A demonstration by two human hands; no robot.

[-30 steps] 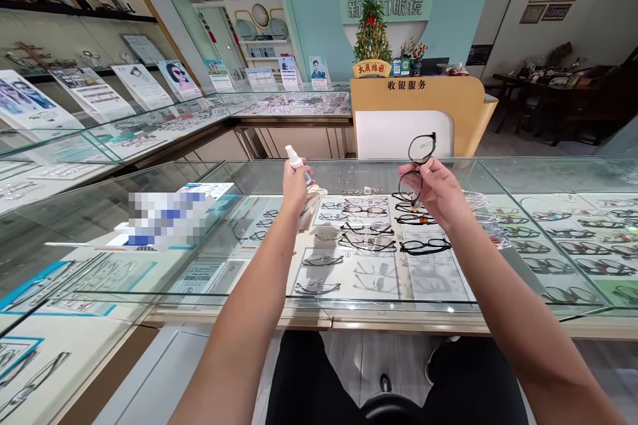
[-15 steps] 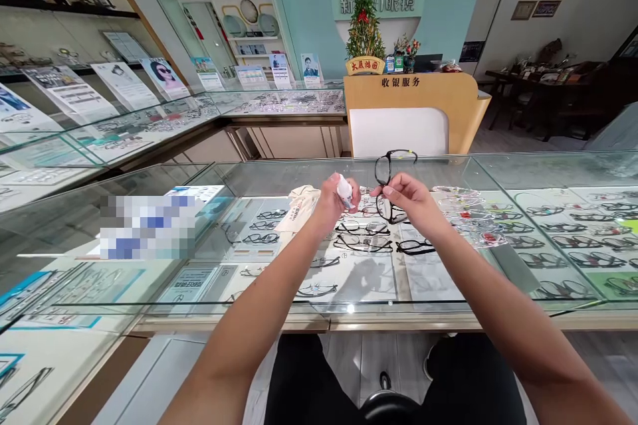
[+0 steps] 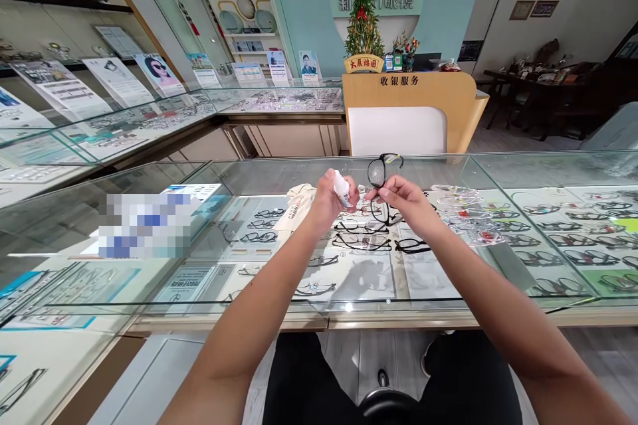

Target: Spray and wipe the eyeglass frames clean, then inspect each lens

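Observation:
Wrapped in my left hand (image 3: 329,198) is a small white bottle (image 3: 341,187), its top tilted up and toward the left. My right hand (image 3: 403,201) pinches a pair of black-framed eyeglasses (image 3: 377,174) near the bridge. The frame stands on end, one lens above my fingers and one below, with a temple arm reaching right at the top. Bottle and glasses are close together but apart, both above the glass counter (image 3: 279,172). A cream cloth (image 3: 297,209) with printed lettering lies on the counter just left of my left hand.
Rows of eyeglasses (image 3: 361,242) lie beneath and around my hands. Right of my right hand are clear lenses or frames with red marks (image 3: 463,214). Papers (image 3: 199,192) sit on the counter's left. Beyond stands a wooden cashier desk (image 3: 468,103); a black stool (image 3: 389,405) is below me.
The glasses in my right hand have turned, so the lenses face me more, and moved slightly left toward the bottle. My left hand keeps its hold on the bottle.

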